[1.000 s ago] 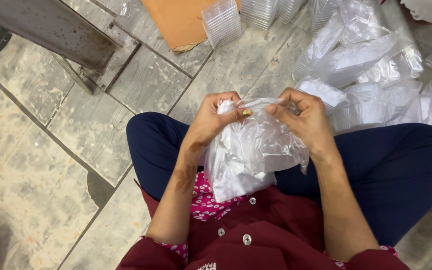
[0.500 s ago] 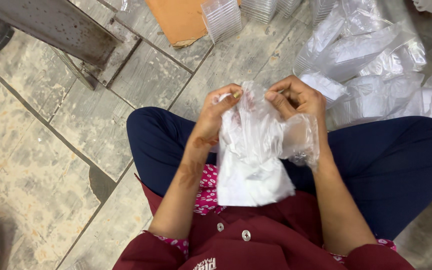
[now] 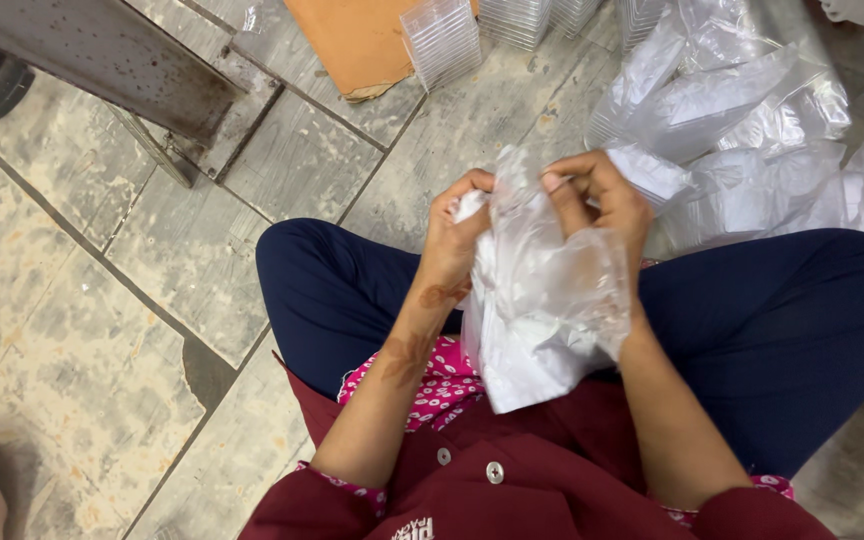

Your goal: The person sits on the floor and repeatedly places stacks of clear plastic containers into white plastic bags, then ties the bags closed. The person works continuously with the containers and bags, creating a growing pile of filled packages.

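One cardboard sheet (image 3: 347,40) top left, three stacks of clear trays (image 3: 442,40) beside it. Left hand (image 3: 457,235) and right hand (image 3: 597,195) both pinch the top of one clear plastic bag (image 3: 542,300) over the lap; white contents, kind unclear. Bag pile (image 3: 742,130) on the floor at right.

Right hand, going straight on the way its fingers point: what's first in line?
The right hand has its fingers curled leftward onto the top of the clear plastic bag. Past that pinched edge it would probably meet the left hand, gripping the same edge opposite; depth is unclear.
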